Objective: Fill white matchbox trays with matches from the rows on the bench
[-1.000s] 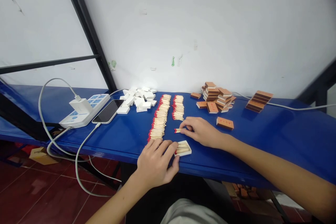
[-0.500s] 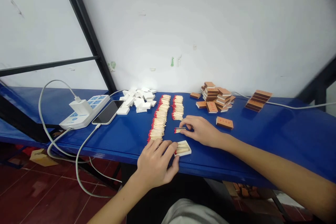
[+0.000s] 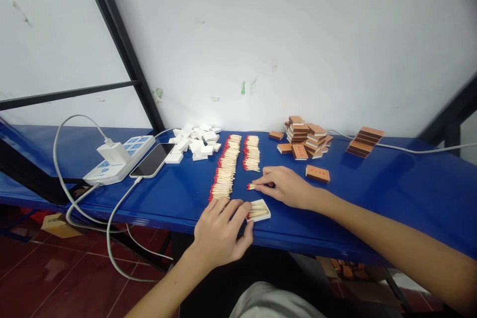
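My left hand [image 3: 219, 231] rests at the blue table's [image 3: 372, 194] front edge, fingers curled around a small white tray [image 3: 260, 210] filled with matches. My right hand [image 3: 285, 186] lies just behind it, fingertips pinched on a small bunch of red-tipped matches [image 3: 252, 186] on the table. Two long rows of matches [image 3: 226, 171] lie behind the hands, the shorter row [image 3: 252, 153] to the right.
A heap of white inner trays [image 3: 196, 141] sits behind the rows. Orange matchbox sleeves [image 3: 305, 138] are piled at the back right, one sleeve [image 3: 318, 174] lies alone, another stack [image 3: 364, 141] farther right. A phone [image 3: 152, 159], power strip [image 3: 119, 158] and cables lie left.
Both hands stay almost where they were. The view has shifted slightly.
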Tool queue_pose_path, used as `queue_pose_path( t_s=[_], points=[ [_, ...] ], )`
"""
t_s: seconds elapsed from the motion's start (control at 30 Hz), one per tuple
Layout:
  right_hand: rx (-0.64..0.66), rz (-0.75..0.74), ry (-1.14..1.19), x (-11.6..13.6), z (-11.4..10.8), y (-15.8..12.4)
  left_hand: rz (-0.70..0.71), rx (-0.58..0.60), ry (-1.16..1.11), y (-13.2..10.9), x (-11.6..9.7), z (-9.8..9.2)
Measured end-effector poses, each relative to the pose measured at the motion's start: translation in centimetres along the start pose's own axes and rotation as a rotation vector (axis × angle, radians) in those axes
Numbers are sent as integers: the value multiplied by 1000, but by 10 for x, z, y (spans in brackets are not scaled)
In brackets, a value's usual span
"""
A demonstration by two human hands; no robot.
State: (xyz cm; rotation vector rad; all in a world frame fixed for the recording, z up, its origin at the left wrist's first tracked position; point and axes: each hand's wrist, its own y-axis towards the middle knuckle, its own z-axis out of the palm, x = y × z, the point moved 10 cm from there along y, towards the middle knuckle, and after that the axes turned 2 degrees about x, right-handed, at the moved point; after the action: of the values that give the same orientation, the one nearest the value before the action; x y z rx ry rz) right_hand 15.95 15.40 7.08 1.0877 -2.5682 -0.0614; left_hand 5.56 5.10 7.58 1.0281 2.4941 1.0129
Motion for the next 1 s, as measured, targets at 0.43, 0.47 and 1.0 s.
queue_pose_path(
  t_s=[0.43, 0.47, 1.0],
  points=[
    [-33, 41, 113, -6, 1, 0, 2, -1, -2, -1, 0, 1],
    [-33, 30, 108, -5, 1, 0, 2, -1, -2, -1, 0, 1],
    [55, -59, 28, 5, 1, -5, -1, -1, -1, 0, 0, 1]
  ],
)
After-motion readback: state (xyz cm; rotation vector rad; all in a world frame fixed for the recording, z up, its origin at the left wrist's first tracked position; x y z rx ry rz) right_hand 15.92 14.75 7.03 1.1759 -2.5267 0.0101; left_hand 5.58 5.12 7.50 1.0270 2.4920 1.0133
